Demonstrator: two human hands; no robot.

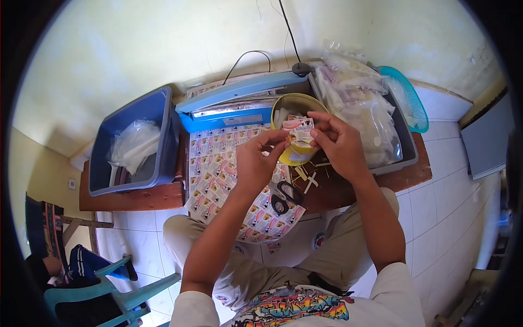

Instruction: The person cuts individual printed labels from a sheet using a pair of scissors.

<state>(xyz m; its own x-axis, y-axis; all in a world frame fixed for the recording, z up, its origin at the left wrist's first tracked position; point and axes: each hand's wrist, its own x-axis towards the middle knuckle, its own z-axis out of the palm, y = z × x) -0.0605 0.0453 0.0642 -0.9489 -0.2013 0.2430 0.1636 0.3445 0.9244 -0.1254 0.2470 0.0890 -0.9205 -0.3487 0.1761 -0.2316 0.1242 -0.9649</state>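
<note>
Between my two hands is a small printed label (300, 131), pink and white with a picture on it. My left hand (263, 155) pinches its left edge between thumb and fingers. On the other side, my right hand (340, 144) grips the right edge the same way. Just behind and below the label stands a yellow tin (294, 157), its inside partly covered by the label and hands. Printed label sheets (218, 169) spread over the table to the left of the tin. Black-handled scissors (286, 197) lie near the table's front edge, beside paper scraps (310, 182).
A blue heat sealer (226, 117) stands at the back. At left, a grey-blue bin (168, 147) holds clear plastic bags (136, 144). Filled plastic bags (365, 114) heap in a grey tray (400, 163) at right, near a teal basket (419, 111). A green chair (128, 297) is lower left.
</note>
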